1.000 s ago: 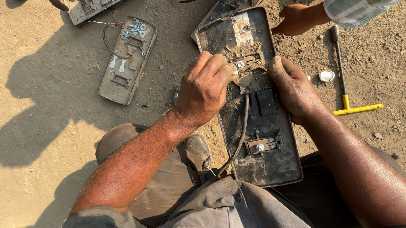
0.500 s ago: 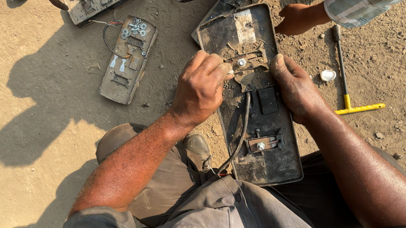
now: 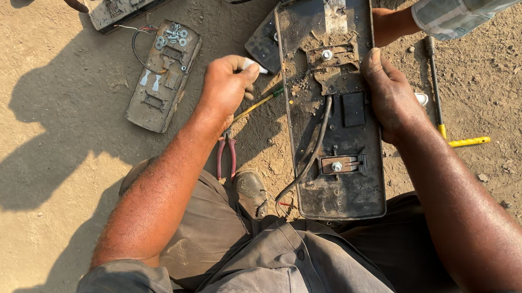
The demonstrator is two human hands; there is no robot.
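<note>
A long, dirty black housing point(image 3: 334, 135) lies on the ground between my knees, with metal brackets, a screw and a loose black cable inside. My right hand point(image 3: 392, 97) rests flat on its right edge and steadies it. My left hand point(image 3: 226, 88) is just left of the housing, fingers closed on a small white piece. A thin yellow-and-green screwdriver point(image 3: 261, 102) lies under that hand.
Red-handled pliers point(image 3: 225, 158) lie by my left knee. A second opened housing point(image 3: 164, 74) holding several screws sits on the dirt at upper left, another point(image 3: 135, 5) beyond it. Another person's arm point(image 3: 447, 5) reaches in at top right. A yellow T-handle tool point(image 3: 443, 124) lies on the right.
My left hand has lifted off the housing's middle and moved left, now clear of it with a small white piece in its fingers. The right hand stayed on the edge.
</note>
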